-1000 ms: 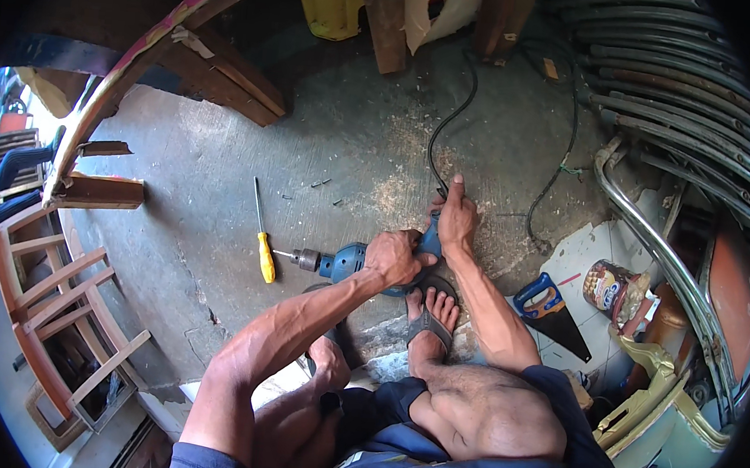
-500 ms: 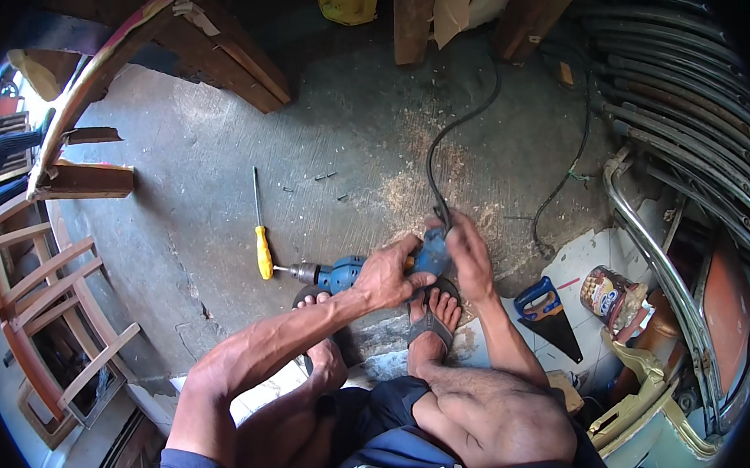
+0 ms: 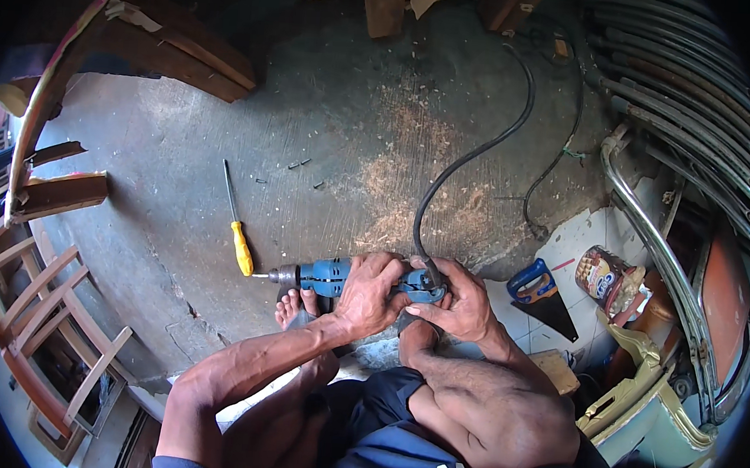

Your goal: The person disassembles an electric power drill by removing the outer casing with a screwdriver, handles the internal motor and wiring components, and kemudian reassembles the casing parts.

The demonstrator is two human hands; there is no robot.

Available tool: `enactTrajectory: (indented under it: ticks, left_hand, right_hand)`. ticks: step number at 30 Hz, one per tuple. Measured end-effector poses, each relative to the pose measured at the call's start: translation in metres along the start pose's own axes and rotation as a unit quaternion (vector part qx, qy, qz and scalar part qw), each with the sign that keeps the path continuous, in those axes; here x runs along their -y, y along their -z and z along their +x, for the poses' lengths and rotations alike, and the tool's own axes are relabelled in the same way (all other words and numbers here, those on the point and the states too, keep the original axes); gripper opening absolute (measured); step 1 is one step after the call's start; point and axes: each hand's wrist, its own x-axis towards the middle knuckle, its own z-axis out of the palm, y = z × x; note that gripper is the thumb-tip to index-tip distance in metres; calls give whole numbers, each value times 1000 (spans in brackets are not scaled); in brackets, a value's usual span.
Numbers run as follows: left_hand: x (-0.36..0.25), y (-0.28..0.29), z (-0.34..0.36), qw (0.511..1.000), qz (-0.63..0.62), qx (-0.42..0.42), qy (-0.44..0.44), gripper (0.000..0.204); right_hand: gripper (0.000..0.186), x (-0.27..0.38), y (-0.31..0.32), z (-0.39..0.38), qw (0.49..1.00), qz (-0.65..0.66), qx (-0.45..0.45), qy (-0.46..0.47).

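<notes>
Between my feet and the sawdust lies a blue power drill (image 3: 324,276), held level with its chuck and bit pointing left. My left hand (image 3: 369,294) wraps round the middle of its body. The fingers of my right hand (image 3: 459,302) are closed on the rear handle, where a black cord (image 3: 429,205) comes out and curves away over the floor. A screwdriver (image 3: 240,249) with a yellow handle rests just left of the drill bit, its shaft pointing away from me. Several small dark screws (image 3: 300,163) lie farther off.
Sawdust (image 3: 415,163) covers the floor ahead. A handsaw (image 3: 543,300) and a tub (image 3: 602,276) sit to the right, beside stacked metal tubes (image 3: 688,108). Wooden chair frames (image 3: 40,298) stand at left; wooden legs (image 3: 192,52) jut in from the far left.
My right hand has come down and closed round the drill's rear end. The drill has shifted nearer to me, and its cord bows out more to the right. The view has shifted slightly.
</notes>
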Motion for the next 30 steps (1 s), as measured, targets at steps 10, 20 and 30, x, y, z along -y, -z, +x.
enactTrajectory:
  ticks: [10, 20, 30]
  left_hand:
    - [3, -3, 1, 999, 8, -14, -27, 58]
    - [3, -8, -1, 998, 53, 20, -27, 66]
    - [5, -5, 1, 998, 47, 39, -33, 61]
  right_hand:
    - [70, 17, 9, 4, 998, -47, 41, -7]
    - [68, 22, 14, 2, 997, -34, 49, 55]
    - [65, 22, 16, 2, 996, -35, 55, 62]
